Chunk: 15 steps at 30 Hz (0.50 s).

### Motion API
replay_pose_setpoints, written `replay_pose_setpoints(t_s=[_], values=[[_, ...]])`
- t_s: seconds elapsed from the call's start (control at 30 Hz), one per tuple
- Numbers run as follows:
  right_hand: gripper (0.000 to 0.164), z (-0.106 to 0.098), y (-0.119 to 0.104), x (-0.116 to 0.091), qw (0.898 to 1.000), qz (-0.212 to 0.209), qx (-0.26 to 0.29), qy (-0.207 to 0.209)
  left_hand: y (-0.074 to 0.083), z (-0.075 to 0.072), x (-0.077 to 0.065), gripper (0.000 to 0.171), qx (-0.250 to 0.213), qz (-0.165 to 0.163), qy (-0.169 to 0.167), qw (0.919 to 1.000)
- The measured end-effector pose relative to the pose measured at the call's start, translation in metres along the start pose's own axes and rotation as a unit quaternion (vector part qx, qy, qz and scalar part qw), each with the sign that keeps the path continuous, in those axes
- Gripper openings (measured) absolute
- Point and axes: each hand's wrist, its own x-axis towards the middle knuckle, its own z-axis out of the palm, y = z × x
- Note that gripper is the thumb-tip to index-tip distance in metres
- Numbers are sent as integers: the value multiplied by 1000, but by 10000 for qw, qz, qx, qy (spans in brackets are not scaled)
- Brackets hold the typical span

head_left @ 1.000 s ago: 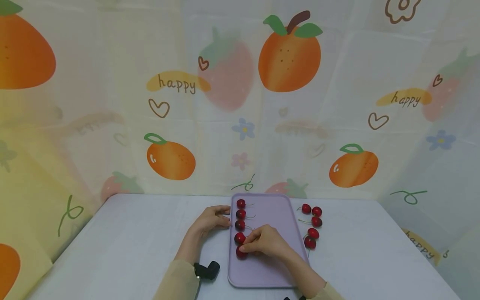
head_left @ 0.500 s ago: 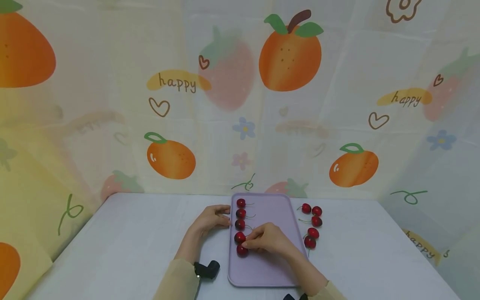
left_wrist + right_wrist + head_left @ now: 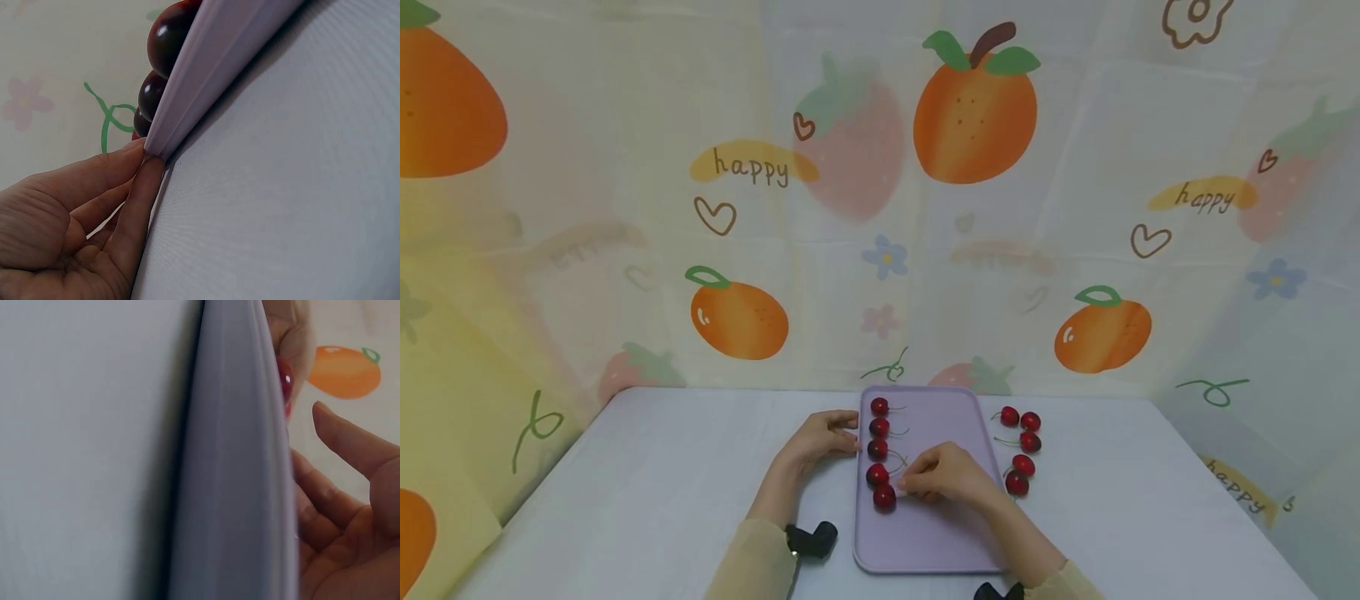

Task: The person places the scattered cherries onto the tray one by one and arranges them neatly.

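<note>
In the head view, a lilac tray (image 3: 940,533) bears a column of several dark red cherries along its left side, stems toward the right. The nearest cherry (image 3: 884,498) lies just left of my right hand (image 3: 951,477), whose fingertips are close by its stem side. In the right wrist view, the thumb (image 3: 350,440) stands apart from the other fingers, partly hidden behind the tray rim (image 3: 275,487). My left hand (image 3: 820,437) rests thumb and fingertips against the tray's left edge; the left wrist view shows those fingertips (image 3: 153,169) at the rim.
Right of the tray, several more cherries (image 3: 1028,442) lie on the white tablecloth (image 3: 1112,517). Black wrist cameras (image 3: 811,540) sit on both wrists. A fruit-printed curtain (image 3: 850,292) hangs behind the table.
My right hand has drawn back to the right from the nearest cherry, which now shows in full and sits slightly higher in the view. The left hand has stayed at the tray edge.
</note>
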Motion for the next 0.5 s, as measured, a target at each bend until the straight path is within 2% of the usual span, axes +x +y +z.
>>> replay_pose_setpoints(t_s=[0.27, 0.5], values=[[26, -17, 4, -4, 9999, -8, -84, 106, -1, 0, 0, 57, 2, -22, 72, 10000], [32, -45, 10, -8, 9990, 216, 104, 376, -1, 0, 0, 56, -52, 6, 32, 10000]])
